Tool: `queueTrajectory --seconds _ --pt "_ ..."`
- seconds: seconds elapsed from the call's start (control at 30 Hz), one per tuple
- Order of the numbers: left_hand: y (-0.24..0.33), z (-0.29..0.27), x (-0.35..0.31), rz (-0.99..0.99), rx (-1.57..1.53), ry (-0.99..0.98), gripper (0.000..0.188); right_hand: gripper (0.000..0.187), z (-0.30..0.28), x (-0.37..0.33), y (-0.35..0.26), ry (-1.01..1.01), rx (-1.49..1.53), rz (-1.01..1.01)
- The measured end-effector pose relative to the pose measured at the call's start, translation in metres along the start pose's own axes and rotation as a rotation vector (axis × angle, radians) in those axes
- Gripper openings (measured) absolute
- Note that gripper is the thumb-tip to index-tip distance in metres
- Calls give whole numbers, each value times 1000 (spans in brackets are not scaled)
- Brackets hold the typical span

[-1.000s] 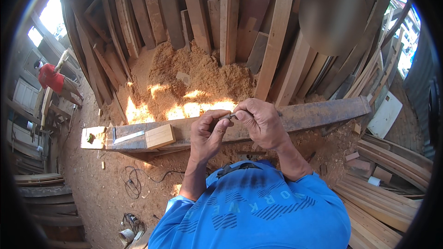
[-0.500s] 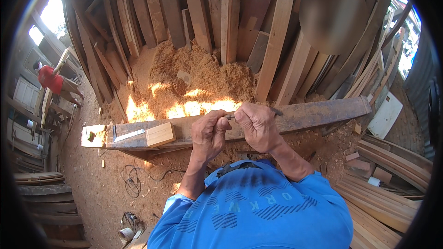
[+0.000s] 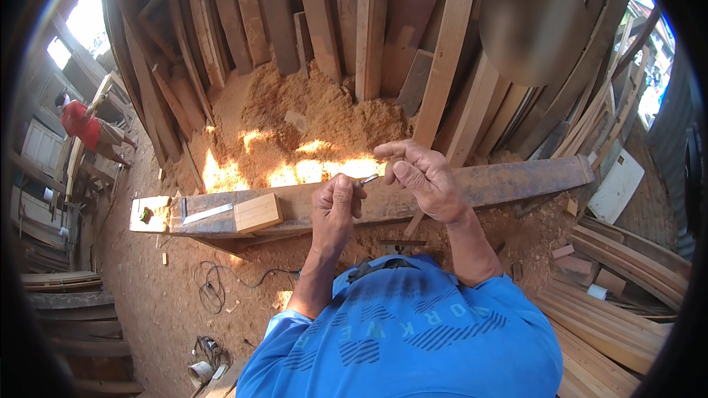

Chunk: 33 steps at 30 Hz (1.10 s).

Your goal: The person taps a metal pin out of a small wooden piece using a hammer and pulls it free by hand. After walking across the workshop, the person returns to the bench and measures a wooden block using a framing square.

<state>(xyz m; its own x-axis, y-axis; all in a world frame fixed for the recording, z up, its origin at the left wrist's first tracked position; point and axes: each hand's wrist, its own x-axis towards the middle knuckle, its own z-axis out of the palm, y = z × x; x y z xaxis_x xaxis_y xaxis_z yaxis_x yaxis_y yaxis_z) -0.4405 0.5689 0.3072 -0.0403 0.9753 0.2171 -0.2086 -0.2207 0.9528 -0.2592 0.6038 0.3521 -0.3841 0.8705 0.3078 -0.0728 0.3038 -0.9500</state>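
My left hand [image 3: 334, 206] is closed, thumb uppermost, over the middle of a long, worn beam. From its fingers sticks out a small, slim metal piece [image 3: 369, 179], pointing right; its kind is too small to tell. My right hand [image 3: 428, 179] is just to the right, apart from the metal piece. Its index finger and thumb are raised and loosely bent, while the other fingers curl in. A thin wooden stick [image 3: 414, 223], like a handle, shows below the right palm and seems held there; its other end is hidden.
The beam [image 3: 516, 180] runs across in front of me. On its left part lie a wooden block [image 3: 257, 212] and a try square [image 3: 207, 215]. Sawdust [image 3: 324, 110] is heaped behind, below leaning planks [image 3: 445, 51]. A cable [image 3: 214, 287] lies on the floor. A person in red [image 3: 80, 124] stands far left.
My hands have come apart: the right hand has let go of the small metal piece and its index finger has lifted. The left hand keeps the piece, now more exposed.
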Motion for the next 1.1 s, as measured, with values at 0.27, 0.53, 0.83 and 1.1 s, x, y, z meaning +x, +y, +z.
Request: queueTrajectory --seconds 0.27,0.53,0.83,1.1 --pt "-11 -4 -1 -74 4 -47 41 16 6 -1 10 -8 -28 -147" --pt "-7 7 1 39 3 -61 20 16 3 -3 7 129 -210 -112" --pt "-1 11 -3 132 27 -22 18 15 5 -8 -5 113 -202 -123" --pt "-4 3 -5 177 114 -74 21 16 9 -11 -10 154 -275 -124"
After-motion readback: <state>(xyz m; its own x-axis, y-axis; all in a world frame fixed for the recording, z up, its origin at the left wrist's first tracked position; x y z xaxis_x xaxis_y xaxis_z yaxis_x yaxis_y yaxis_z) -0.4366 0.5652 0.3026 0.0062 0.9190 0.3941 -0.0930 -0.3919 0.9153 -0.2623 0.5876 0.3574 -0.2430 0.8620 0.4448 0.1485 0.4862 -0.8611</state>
